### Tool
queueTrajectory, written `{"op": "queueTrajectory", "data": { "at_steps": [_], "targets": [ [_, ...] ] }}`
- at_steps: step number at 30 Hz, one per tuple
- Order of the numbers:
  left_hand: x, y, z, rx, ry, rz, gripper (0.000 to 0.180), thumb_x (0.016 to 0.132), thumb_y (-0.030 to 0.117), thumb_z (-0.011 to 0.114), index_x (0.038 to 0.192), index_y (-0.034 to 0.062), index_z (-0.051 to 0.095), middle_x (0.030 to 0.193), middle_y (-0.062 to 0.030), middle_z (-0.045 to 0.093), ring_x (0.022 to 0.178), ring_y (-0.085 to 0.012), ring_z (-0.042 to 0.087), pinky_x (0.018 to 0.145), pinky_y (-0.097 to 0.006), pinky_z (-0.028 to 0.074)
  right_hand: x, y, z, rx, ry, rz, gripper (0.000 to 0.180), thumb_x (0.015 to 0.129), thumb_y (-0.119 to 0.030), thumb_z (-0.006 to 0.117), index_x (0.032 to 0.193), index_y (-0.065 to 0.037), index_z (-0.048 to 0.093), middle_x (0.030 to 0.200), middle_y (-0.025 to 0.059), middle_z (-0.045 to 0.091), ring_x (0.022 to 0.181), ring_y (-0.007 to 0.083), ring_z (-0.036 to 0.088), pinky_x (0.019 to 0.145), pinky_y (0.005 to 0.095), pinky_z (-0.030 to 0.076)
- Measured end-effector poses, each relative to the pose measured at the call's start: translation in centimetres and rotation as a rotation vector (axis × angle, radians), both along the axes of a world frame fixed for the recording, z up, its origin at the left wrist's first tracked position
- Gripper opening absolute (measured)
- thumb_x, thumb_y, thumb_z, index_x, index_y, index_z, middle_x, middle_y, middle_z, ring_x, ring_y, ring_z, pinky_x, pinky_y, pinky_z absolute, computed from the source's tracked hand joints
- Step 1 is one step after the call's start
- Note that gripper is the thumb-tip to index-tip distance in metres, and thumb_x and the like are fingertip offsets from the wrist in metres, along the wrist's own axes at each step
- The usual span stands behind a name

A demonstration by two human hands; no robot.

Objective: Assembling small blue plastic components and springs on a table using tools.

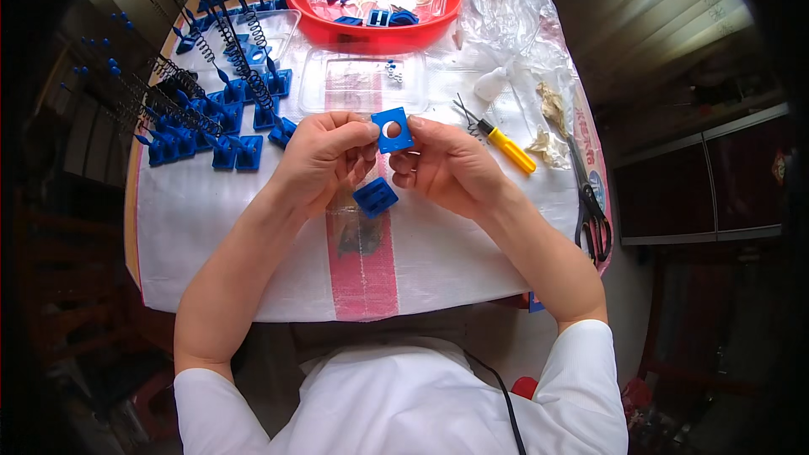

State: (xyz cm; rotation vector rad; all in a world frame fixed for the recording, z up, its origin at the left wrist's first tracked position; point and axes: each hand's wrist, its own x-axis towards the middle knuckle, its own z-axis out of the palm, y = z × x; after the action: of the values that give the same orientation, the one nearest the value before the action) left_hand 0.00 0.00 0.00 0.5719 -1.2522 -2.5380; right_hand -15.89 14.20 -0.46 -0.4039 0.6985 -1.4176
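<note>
Plainly, from the camera on the person's head, both bare hands met over the middle of a round table (pixel 211 270) draped in a white woven sheet with a pink stripe. The left hand (pixel 324 160) and the right hand (pixel 442 164) together pinched a small blue square plate (pixel 393 130) with a round hole in it, held upright just above the cloth, thumbs and forefingers closed narrowly on its two side edges. Just below the plate, between the two wrists, a second blue block (pixel 375 197) lay flat on the pink stripe, close under the left fingers but whether it touched them I could not tell. To the person's left stood a crowd of blue bases with black coil springs (pixel 211 109) rising from them, spread toward the far edge. Beyond the hands sat a clear plastic tray (pixel 337 84) holding a few small white bits, and behind it a red bowl (pixel 375 34) with another clear tray and more blue parts inside. To the right of the right hand lay a yellow-handled tool (pixel 508 149), then a pair of black-handled scissors (pixel 590 211) near the table's rim, and crumpled clear plastic bags (pixel 510 8) farther back. White sleeves covered the upper arms at the lower edge.
</note>
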Motion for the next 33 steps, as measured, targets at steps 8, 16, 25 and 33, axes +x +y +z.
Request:
{"op": "queueTrajectory", "data": {
  "at_steps": [8, 16, 25, 33],
  "targets": [
    [0.0, 0.2, 1.0, 0.042, 0.015, -0.021, 0.012, 0.089, 0.009, 0.068, 0.084, 0.0005, 0.063, 0.070, -0.0062, 0.063, 0.052, -0.0097, 0.056, 0.048, -0.022, 0.045, 1.2, 0.2, 0.0, 0.002, -0.189, -0.026, 0.027, 0.103, -0.032, 0.055, 0.115, -0.009, 0.062, 0.109, 0.0042, 0.064, 0.095, 0.0163, 0.059, 0.086, 0.0354, 0.046],
    [0.5, -0.8, 2.2, -0.291, -0.099, 0.075, 0.012, 0.092, 0.009, 0.065, 0.090, -0.0027, 0.066, 0.072, -0.0058, 0.065, 0.056, -0.0079, 0.057, 0.049, -0.020, 0.042, -0.1, 0.3, 0.1, -0.105, -0.245, -0.045, 0.032, 0.105, -0.034, 0.049, 0.116, -0.007, 0.061, 0.116, 0.0104, 0.065, 0.108, 0.0231, 0.060, 0.095, 0.0408, 0.047],
    [4.1, 2.0, 7.2, -1.197, -0.308, 0.103, 0.029, 0.084, -0.001, 0.057, 0.112, -0.0060, 0.062, 0.095, -0.0078, 0.065, 0.086, -0.0126, 0.061, 0.071, -0.025, 0.048, -2.7, 1.0, 0.6, -0.094, -0.233, -0.181, 0.030, 0.104, -0.034, 0.051, 0.113, -0.007, 0.062, 0.122, 0.0143, 0.065, 0.114, 0.0256, 0.061, 0.094, 0.0408, 0.049],
    [5.0, 6.5, 2.6, -1.407, -0.375, 0.031, 0.066, 0.069, 0.014, 0.085, 0.122, -0.0041, 0.052, 0.112, -0.0196, 0.056, 0.105, -0.0347, 0.058, 0.090, -0.041, 0.049, -2.7, 0.8, 0.0, -0.054, -0.186, -0.203, 0.027, 0.104, -0.034, 0.052, 0.110, -0.010, 0.062, 0.121, 0.0124, 0.066, 0.113, 0.0240, 0.062, 0.093, 0.0388, 0.050]
  ]
}}
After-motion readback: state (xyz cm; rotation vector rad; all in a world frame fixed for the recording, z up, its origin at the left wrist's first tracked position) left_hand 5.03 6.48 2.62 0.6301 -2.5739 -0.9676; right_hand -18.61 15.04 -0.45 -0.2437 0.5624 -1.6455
